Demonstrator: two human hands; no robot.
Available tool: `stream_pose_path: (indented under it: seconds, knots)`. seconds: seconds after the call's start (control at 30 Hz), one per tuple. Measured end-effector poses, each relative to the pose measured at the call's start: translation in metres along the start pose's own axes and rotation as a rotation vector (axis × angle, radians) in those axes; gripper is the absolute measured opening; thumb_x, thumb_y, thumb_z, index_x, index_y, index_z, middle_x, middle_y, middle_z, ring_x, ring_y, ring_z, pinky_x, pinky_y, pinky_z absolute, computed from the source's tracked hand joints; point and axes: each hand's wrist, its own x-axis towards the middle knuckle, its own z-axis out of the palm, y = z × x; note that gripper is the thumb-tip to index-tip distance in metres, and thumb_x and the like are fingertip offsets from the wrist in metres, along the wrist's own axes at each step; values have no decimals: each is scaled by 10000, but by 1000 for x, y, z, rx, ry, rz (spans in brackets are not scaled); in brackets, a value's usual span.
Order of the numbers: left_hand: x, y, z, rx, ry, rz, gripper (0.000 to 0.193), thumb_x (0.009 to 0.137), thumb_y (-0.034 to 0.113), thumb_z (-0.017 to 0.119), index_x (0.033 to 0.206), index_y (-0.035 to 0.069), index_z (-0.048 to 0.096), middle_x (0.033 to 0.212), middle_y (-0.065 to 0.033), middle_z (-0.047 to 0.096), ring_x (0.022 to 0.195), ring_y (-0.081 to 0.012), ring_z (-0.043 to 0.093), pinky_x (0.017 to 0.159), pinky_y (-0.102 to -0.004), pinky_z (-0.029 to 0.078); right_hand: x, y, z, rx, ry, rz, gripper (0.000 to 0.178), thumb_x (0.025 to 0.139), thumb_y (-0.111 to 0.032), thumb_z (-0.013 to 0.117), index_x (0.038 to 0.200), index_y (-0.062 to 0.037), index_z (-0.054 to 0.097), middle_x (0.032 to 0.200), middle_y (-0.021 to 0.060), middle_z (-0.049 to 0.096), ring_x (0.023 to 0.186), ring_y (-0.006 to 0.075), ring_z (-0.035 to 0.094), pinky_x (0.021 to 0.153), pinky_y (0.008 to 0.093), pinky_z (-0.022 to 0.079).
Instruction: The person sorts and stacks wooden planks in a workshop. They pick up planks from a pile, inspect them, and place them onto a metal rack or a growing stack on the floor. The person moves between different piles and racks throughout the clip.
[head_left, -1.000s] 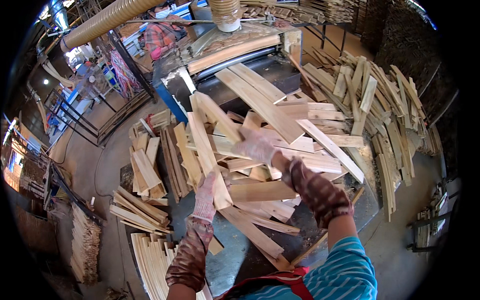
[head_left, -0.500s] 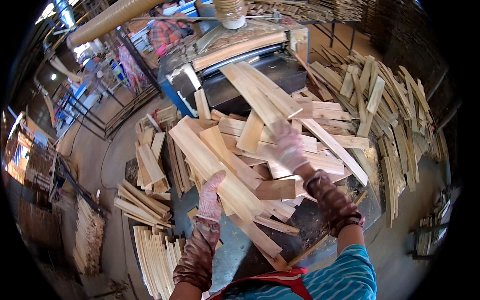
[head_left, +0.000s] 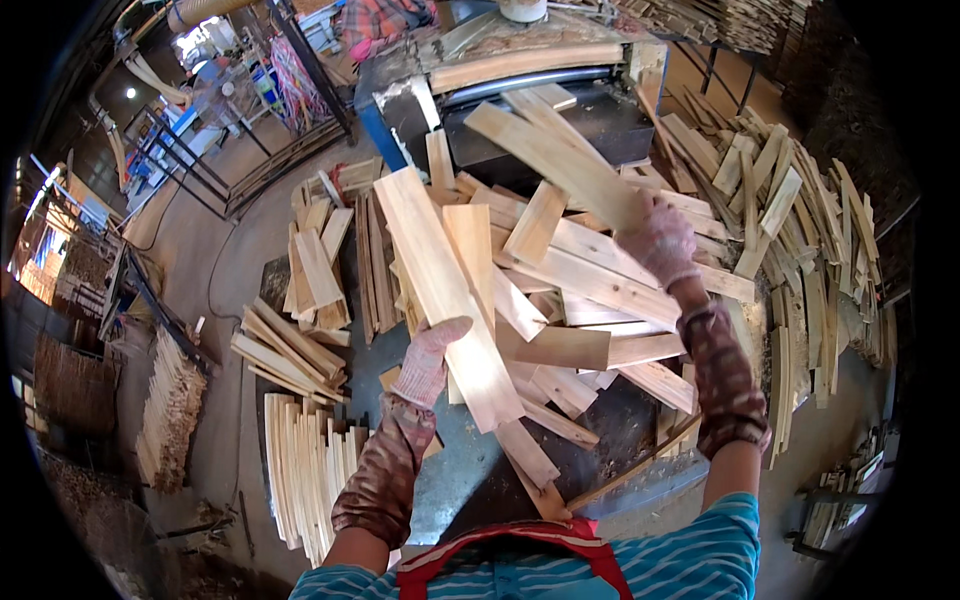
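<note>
My left hand (head_left: 428,365), in a pale knit glove, is closed around the edge of a long wooden board (head_left: 432,265), thumb across its top face. The board is tilted over a heap of loose boards (head_left: 610,280). Farther to the right, my gloved right hand (head_left: 658,243) grips the near end of another wooden board (head_left: 550,160). That board points up and left toward the black bed of a woodworking machine (head_left: 530,62). Another board (head_left: 535,105) lies partly behind it, at the machine's mouth. My right fingers are partly hidden.
Stacked wood strips (head_left: 300,465) stand on the left of the dark table (head_left: 455,490), with shorter bundles (head_left: 290,350) beyond. A large board pile (head_left: 800,220) is at the right. Another person's plaid sleeve (head_left: 385,18) shows behind the machine.
My right hand has moved right and nearer, drawing its board with it. The board in my left hand has turned more upright. The whole view has shifted a little.
</note>
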Motion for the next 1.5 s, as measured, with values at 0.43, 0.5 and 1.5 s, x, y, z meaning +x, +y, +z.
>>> stream_pose_path:
  seconds: [0.43, 0.5, 1.5]
  knots:
    - [-132, 3, -99, 421, 210, 185, 558, 845, 36, 734, 1380, 11, 576, 1197, -45, 674, 1075, -128, 618, 955, -299, 504, -20, 35, 80, 386, -296, -154, 597, 791, -258, 747, 1259, 15, 497, 1043, 196, 682, 949, 360, 682, 802, 461, 530]
    - [-172, -32, -144, 514, 318, 285, 676, 853, 60, 726, 1480, 44, 477, 1272, -46, 648, 1139, -170, 603, 992, -337, 491, -38, 61, 83, 813, -408, -44, 651, 861, -182, 697, 1424, -5, 422, 923, 72, 618, 745, 179, 598, 626, 321, 498]
    - [-244, -174, -273, 1839, 831, 192, 877, 692, 125, 690, 1510, 101, 376, 1506, -235, 393, 1420, -466, 340, 1182, -571, 250, -300, 0, -34, 1252, -353, 408, 453, 842, -129, 729, 1267, -23, 613, 894, 5, 597, 702, 117, 571, 614, 260, 479]
